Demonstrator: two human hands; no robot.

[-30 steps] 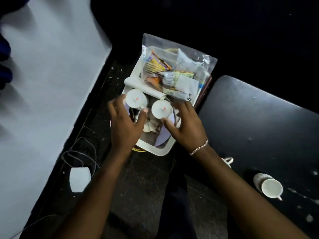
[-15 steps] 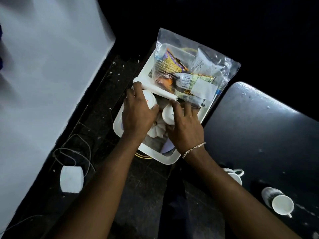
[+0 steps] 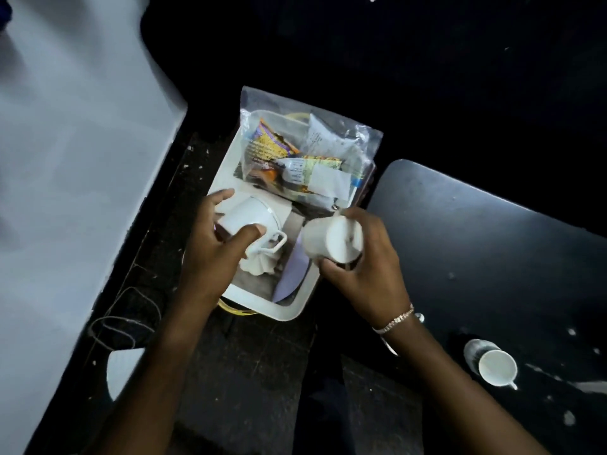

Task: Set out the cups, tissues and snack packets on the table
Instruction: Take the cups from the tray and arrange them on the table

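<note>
Your left hand (image 3: 210,254) gripped one cup (image 3: 251,218) and your right hand (image 3: 364,270) another cup (image 3: 331,241), both just above the basket (image 3: 289,310). Right grip looked, through blur, shallow; a slip would drop that cup short of the table (image 3: 492,244).

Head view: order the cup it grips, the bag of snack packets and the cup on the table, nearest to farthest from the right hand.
1. Gripped cup, in the right hand.
2. Bag of snack packets, ahead in the basket.
3. Cup on the table, far right.

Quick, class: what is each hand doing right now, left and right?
Left hand: closed around a white cup with a handle, over the white basket.
Right hand: closed around a second white cup, tipped on its side.
</note>
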